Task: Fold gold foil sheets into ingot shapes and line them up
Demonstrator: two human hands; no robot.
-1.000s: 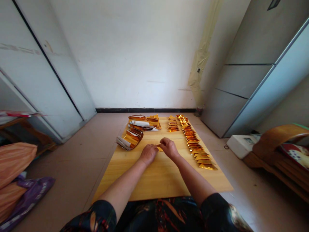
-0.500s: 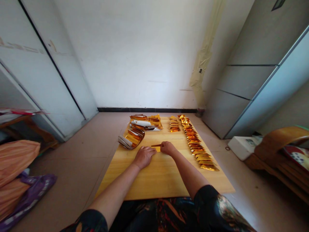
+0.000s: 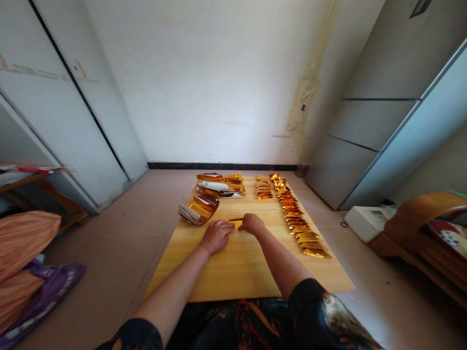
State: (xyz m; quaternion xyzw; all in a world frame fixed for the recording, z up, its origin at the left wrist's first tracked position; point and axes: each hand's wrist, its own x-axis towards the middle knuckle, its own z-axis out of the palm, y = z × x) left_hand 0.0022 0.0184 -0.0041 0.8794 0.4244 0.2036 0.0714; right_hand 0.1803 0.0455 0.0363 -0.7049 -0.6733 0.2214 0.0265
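A small piece of gold foil paper (image 3: 237,223) lies on the wooden table (image 3: 233,272) between my hands, with a folded strip raised along its far edge. My left hand (image 3: 216,236) rests flat at the paper's left side, fingers stretched towards it. From the right, my right hand (image 3: 253,224) pinches the paper, thumb and fingers at its right end; the fingertips partly hide it. A long row of folded gold foil pieces (image 3: 295,218) runs down the table's right side, with a shorter row (image 3: 263,187) beside its far end.
At the table's far left lie a curled stack of gold foil sheets (image 3: 202,208), a white roll (image 3: 213,185) and more gold foil (image 3: 237,181). A white wall stands beyond. On the floor are a white box (image 3: 365,221) at right and a purple bag (image 3: 60,287) at left.
The view has shifted slightly. My left hand slid left and flattened, uncovering part of the foil paper. My right hand has come down lower, its thumb now nearer the table.
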